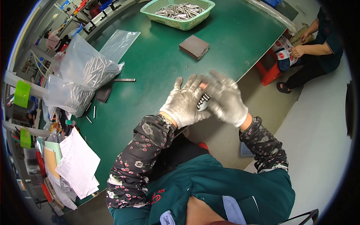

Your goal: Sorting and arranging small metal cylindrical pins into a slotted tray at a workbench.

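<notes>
Several short metal rods (203,101) are pressed between the gloved left hand (184,103) and right hand (227,99) at frame centre, fingers spread wide and flat. The rods are judged stiff, slippery, light; best cradled mid-length between palms.

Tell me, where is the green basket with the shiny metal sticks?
In the head view, the green basket sits at the far edge of the green table, up top, just beyond the brown block.
</notes>
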{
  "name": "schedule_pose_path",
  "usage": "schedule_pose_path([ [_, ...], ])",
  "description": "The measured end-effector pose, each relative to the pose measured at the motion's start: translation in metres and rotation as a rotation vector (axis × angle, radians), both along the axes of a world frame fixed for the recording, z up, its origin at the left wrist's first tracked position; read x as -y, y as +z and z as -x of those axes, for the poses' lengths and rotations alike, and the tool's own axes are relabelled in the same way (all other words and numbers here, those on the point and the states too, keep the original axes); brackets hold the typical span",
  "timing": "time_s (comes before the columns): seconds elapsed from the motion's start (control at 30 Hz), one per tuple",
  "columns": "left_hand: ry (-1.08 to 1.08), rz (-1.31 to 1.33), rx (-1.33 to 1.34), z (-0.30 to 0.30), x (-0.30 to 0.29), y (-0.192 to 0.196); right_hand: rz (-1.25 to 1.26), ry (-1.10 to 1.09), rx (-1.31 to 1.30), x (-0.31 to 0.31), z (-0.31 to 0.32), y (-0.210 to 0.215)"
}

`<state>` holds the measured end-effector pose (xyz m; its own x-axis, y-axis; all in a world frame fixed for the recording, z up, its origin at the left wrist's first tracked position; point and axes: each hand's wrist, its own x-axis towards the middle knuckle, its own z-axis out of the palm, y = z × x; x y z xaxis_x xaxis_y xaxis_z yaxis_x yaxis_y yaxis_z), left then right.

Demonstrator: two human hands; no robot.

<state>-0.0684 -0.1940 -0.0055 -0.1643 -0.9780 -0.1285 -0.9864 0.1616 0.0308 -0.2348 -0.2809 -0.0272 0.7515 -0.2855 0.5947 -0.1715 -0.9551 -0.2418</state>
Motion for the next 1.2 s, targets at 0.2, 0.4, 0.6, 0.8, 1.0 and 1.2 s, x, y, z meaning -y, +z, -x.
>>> schedule_pose_path([
  [0.2, -0.014, 0.069, -0.025, -0.003, -0.003, 0.001, -0.039, 0.153, -0.241, -0.009, 0.031, -0.009],
  [0.4, -0.027, 0.076, -0.043, -0.005, 0.000, -0.002, -0.167, 0.138, -0.044, -0.011, 0.012, -0.007],
  [0.6, -0.031, 0.083, -0.041, -0.005, -0.003, -0.001, -0.239, 0.014, 0.159, -0.002, 0.024, 0.006],
  [0.8, 0.003, 0.143, -0.211, 0.000, 0.004, -0.004, -0.054, -0.041, 0.057, -0.010, 0.013, -0.019],
  [1.0, 0.070, 0.304, -0.230, 0.007, 0.006, -0.017, -0.216, -0.027, 0.228, -0.004, 0.011, -0.034],
  [1.2, 0.174, 0.324, -0.260, 0.023, 0.010, -0.014, -0.275, -0.034, 0.327, -0.004, 0.009, -0.039],
])
